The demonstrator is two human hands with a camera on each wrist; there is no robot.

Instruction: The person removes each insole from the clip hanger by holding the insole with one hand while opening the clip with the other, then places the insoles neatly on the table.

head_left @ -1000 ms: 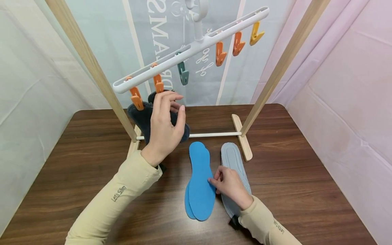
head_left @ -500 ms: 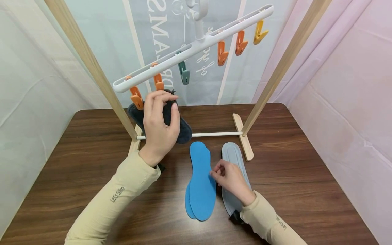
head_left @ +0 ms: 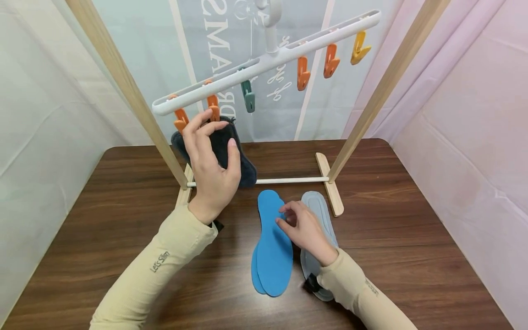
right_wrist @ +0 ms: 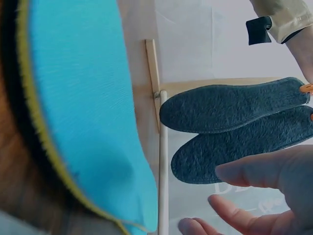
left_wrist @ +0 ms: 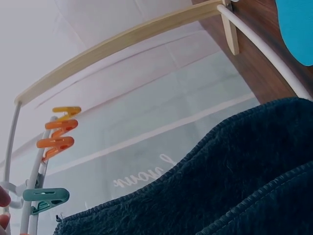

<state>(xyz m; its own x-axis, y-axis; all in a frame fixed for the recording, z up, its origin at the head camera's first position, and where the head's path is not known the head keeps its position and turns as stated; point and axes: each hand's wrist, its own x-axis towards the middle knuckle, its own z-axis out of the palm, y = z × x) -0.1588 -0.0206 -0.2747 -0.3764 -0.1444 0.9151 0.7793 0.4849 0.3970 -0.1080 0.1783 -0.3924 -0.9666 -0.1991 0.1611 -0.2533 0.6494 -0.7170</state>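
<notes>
Two dark fuzzy insoles hang side by side from orange clips in the right wrist view, the upper insole (right_wrist: 234, 107) overlapping the lower insole (right_wrist: 244, 144). My left hand (head_left: 214, 174) is raised in front of them with bent, spread fingers; its fingertips are close to the left orange clip (head_left: 180, 121) and the second orange clip (head_left: 213, 108). Whether they touch is unclear. Over the edge of two overlapping blue insoles (head_left: 274, 256), my right hand (head_left: 307, 229) hovers with thumb and fingers apart, nothing between them. A grey insole (head_left: 319, 206) lies partly under that hand.
A white hanger bar (head_left: 268, 62) carries more clips: a green clip (head_left: 248, 96), two further orange ones and a yellow clip (head_left: 360, 48). Wooden posts (head_left: 387, 96) frame it, joined low down by a white rod (head_left: 293, 181). The brown table (head_left: 392, 238) lies beneath.
My left hand has moved left and slightly up toward the left orange clip. The right hand has moved forward, away from the blue insole's side edge. The hanger's right end has swung slightly right.
</notes>
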